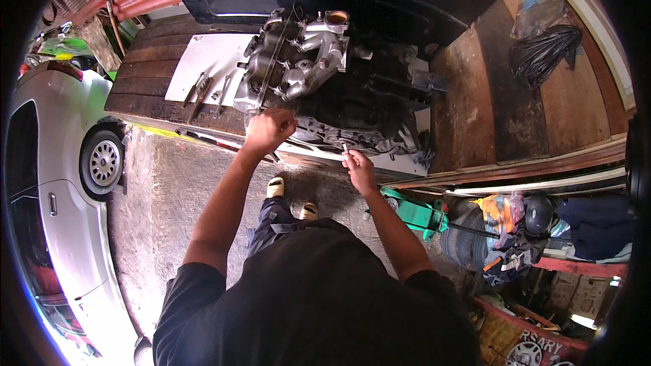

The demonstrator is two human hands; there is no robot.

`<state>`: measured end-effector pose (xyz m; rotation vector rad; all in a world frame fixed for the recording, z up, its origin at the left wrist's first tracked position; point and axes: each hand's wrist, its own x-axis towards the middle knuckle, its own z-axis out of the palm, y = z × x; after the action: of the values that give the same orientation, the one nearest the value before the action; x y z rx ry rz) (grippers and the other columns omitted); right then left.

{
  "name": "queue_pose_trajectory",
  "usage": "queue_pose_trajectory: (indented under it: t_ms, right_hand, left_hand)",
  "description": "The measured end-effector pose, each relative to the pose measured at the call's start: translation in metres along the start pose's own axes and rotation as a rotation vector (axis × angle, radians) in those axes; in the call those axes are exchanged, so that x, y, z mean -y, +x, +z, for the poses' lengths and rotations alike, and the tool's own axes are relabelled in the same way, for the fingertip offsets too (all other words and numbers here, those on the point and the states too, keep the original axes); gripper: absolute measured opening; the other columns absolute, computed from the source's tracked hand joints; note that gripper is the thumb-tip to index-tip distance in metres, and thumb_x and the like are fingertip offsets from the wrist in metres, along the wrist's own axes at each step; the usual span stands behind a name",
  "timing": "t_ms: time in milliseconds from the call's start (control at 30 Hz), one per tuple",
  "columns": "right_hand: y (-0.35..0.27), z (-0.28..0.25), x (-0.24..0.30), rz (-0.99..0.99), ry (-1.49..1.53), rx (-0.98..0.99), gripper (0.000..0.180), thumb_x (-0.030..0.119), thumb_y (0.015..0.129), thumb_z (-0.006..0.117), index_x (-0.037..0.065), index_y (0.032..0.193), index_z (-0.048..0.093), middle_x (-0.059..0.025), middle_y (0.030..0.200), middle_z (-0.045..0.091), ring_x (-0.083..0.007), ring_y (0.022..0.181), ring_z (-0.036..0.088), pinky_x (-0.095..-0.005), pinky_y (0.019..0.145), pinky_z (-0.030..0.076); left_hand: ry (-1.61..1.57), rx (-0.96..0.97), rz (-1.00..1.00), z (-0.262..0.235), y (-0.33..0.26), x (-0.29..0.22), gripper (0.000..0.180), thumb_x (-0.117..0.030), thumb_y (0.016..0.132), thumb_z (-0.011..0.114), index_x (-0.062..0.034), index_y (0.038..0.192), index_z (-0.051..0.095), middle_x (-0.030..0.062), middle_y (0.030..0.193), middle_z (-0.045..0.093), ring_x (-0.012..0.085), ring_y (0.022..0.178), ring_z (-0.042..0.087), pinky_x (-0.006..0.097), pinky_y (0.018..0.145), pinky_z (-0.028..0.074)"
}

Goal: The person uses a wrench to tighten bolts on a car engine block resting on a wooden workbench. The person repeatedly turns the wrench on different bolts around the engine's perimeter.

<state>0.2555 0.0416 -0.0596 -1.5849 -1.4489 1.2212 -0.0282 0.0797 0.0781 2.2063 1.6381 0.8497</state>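
A: Where was the left hand (270, 130)?

B: Just above the middle of the frame, curled into a fist at the near edge of the engine part (293, 61). It seemed to grip something thin there, but I could not tell what.

A: And the right hand (357, 166)?

B: A little lower and to the right, closed around a small pale tool (344, 148) whose tip stuck up past the fingers. It was near the black cloth (352, 112) under the part.

A: Where did the part sit?

B: In the upper middle, a grey metal casting on a wooden bench (146, 88), partly on a white sheet (203, 61). A few hand tools (201, 91) lay on that sheet to its left.

A: Anything else around?

B: A silver car (61, 183) along the left edge, a green jack (413, 211) on the floor right of centre, a black bag (542, 54) at upper right, and a tyre (468, 240) at lower right among clutter.
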Motion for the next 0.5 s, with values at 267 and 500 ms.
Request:
queue_pose_trajectory:
  t_ms: [267, 500]
  right_hand:
    - [0.015, 0.03, -0.025, 0.019, 0.102, -0.106, 0.032, 0.032, 0.09, 0.062, 0.003, 0.102, 0.065, -0.0064, 0.074, 0.068, -0.0119, 0.067, 0.065, -0.0266, 0.063, 0.049]
    - [0.028, 0.033, -0.035, -0.015, 0.045, -0.088, 0.03, 0.033, 0.09, 0.061, 0.003, 0.093, 0.063, -0.0066, 0.071, 0.066, -0.0151, 0.064, 0.061, -0.0297, 0.06, 0.045]
  left_hand:
    - [0.022, -0.024, 0.018, 0.006, -0.001, 0.006, 0.018, -0.028, 0.082, 0.065, -0.0097, 0.08, 0.065, 0.0076, 0.077, 0.066, 0.027, 0.072, 0.065, 0.039, 0.063, 0.052]
    - [-0.021, -0.007, 0.001, 0.003, -0.001, 0.001, 0.019, -0.025, 0.082, 0.065, -0.0071, 0.076, 0.064, 0.01, 0.077, 0.064, 0.0302, 0.075, 0.063, 0.041, 0.065, 0.05]
